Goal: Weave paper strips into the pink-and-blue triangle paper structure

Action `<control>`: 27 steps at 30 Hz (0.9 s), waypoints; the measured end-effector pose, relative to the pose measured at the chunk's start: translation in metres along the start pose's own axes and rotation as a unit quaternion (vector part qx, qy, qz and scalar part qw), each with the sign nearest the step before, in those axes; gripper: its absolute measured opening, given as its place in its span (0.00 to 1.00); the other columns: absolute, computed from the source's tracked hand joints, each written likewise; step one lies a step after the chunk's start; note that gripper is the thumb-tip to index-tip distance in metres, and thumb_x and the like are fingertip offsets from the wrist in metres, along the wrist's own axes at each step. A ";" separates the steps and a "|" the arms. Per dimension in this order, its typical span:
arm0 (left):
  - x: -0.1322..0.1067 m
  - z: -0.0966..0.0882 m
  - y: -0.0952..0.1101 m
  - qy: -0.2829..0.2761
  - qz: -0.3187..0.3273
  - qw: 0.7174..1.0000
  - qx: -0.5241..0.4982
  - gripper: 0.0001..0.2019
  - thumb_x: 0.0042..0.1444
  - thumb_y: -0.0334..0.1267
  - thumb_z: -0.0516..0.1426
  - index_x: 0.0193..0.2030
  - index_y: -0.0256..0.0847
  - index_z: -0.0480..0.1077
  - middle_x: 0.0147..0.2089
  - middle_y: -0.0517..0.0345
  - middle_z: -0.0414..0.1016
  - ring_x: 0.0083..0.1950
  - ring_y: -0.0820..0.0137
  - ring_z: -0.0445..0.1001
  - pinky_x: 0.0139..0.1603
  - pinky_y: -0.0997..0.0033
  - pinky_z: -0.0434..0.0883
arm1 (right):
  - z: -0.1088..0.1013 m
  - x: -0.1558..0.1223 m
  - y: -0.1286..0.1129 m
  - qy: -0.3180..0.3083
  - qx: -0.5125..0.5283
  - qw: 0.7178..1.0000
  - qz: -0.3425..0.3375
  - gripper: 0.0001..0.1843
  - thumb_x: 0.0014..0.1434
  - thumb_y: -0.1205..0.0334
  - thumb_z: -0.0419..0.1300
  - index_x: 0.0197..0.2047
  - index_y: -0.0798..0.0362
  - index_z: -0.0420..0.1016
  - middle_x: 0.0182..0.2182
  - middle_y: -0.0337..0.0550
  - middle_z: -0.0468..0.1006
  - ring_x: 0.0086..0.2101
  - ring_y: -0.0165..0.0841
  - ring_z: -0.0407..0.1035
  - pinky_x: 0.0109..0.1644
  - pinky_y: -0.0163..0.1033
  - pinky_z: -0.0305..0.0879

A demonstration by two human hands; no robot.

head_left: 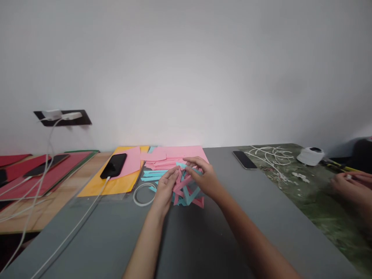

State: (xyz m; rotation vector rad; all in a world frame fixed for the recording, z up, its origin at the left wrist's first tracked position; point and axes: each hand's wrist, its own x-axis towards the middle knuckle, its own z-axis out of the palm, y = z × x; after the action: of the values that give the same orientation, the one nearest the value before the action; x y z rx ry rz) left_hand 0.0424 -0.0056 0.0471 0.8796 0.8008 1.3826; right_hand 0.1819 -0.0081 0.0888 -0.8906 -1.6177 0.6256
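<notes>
Before me is a lattice of folded pink and light-blue paper strips (pixel 187 193), raised above the grey table. My left hand (pixel 165 190) pinches its upper left side between thumb and fingers. Over the top right of it, my right hand (pixel 205 178) bends its fingers round a light-blue strip end; its fingertips are close to those of my left hand. Behind the lattice lie loose blue strips (pixel 154 175) and pink strips (pixel 161 164). A white ring like a tape roll (pixel 135 197) rests left of my left hand.
Left, a black phone (pixel 114 166) on a cable lies on a yellow envelope (pixel 95 187) and pink paper. Another phone (pixel 245 159) lies right. Farther right are white cords (pixel 270 157), a white roll (pixel 310 157) and another person's hands (pixel 353 190). A wall socket (pixel 65 117) holds chargers.
</notes>
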 end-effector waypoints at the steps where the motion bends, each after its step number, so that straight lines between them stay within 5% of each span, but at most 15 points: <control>1: 0.000 0.000 0.001 0.001 -0.002 1.000 -0.004 0.18 0.42 0.42 0.65 0.41 0.39 0.74 0.34 0.57 0.79 0.33 0.75 0.75 0.37 0.78 0.68 | 0.000 0.000 0.000 -0.010 0.002 1.000 -0.009 0.10 0.54 0.64 0.56 0.40 0.49 0.74 0.37 0.42 0.74 0.36 0.31 0.67 0.40 0.36 0.63; 17: -0.002 0.005 0.001 0.000 -0.041 0.999 -0.008 0.19 0.40 0.41 0.65 0.41 0.38 0.73 0.28 0.60 0.77 0.26 0.78 0.71 0.31 0.79 0.66 | -0.009 -0.002 0.010 -0.071 0.043 0.991 0.105 0.05 0.51 0.62 0.58 0.32 0.52 0.72 0.28 0.38 0.74 0.29 0.28 0.67 0.35 0.35 0.63; 27: -0.005 0.008 0.004 0.005 -0.061 0.998 -0.023 0.20 0.40 0.40 0.66 0.42 0.39 0.72 0.31 0.60 0.77 0.28 0.77 0.72 0.32 0.79 0.66 | -0.008 -0.005 0.008 -0.068 0.048 0.990 0.110 0.05 0.48 0.62 0.60 0.31 0.52 0.72 0.29 0.40 0.76 0.31 0.29 0.69 0.36 0.36 0.64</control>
State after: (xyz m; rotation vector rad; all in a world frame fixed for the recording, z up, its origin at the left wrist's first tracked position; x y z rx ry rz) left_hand 0.0473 -0.0115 0.0541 0.7752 0.8140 1.2944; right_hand 0.1920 -0.0083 0.0815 -0.9804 -1.6060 0.9285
